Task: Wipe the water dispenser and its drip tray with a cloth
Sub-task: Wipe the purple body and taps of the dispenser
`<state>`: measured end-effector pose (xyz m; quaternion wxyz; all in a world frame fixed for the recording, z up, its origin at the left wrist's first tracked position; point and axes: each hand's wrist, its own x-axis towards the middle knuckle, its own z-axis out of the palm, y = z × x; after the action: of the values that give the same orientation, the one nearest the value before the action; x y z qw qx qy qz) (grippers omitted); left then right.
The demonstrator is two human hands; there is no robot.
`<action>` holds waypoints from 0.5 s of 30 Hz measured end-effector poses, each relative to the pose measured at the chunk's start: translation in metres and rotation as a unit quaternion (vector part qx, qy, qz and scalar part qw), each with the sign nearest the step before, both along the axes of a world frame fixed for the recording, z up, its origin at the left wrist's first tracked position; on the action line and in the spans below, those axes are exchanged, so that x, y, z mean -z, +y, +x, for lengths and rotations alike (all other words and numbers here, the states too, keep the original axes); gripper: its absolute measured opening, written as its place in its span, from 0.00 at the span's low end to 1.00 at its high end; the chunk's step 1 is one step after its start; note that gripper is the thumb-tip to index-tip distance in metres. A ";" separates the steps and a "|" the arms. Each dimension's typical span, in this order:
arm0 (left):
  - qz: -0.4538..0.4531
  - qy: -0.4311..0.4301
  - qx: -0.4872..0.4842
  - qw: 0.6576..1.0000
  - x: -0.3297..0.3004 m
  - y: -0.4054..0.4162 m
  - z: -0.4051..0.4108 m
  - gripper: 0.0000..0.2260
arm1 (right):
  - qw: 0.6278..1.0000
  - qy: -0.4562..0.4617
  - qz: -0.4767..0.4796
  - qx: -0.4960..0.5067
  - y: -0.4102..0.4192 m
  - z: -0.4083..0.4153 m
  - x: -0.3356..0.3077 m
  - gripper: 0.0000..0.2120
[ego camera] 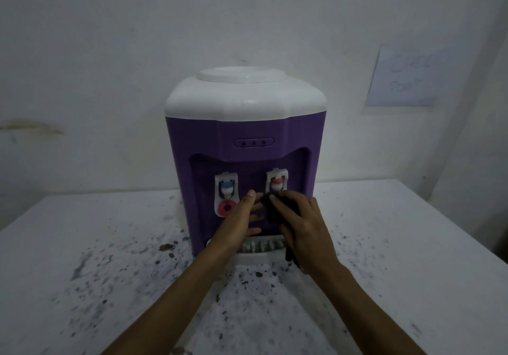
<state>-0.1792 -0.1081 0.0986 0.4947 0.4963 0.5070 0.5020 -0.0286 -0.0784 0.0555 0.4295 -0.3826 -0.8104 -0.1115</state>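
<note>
- Speckled white worktop (pixel 82 244) against a stained wall carries the purple dispenser (pixel 244 134), white-topped.
- Dark cloth (pixel 270 210) sits in the tap recess under the red tap (pixel 276 182); the right hand (pixel 299 225) curls over it, gripping.
- Left hand (pixel 242 217) rests beside it, fingers straight.
- Wiping looks midway: the drip tray (pixel 259 246) seems untouched.

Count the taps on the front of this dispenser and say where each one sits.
2. The blue tap sits on the left of the water dispenser's recess. The red tap sits on the right, just above the right hand holding the dark cloth. Nothing suggests a hidden third.
</note>
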 end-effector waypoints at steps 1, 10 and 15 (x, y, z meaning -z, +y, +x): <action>-0.002 -0.011 -0.004 1.000 0.000 -0.001 0.000 0.17 | 1.000 0.013 0.015 0.008 0.000 -0.005 -0.008 0.26; -0.006 0.050 0.008 0.999 0.000 -0.015 -0.008 0.24 | 0.998 -0.028 0.040 0.035 0.015 -0.022 0.006 0.28; 0.001 0.094 0.008 0.995 0.005 -0.021 -0.013 0.18 | 0.998 -0.016 -0.033 0.044 0.003 -0.006 0.021 0.28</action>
<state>-0.1925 -0.1291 0.0940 0.4480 0.5464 0.5466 0.4494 -0.0346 -0.0750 0.0342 0.3980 -0.4299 -0.8030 -0.1091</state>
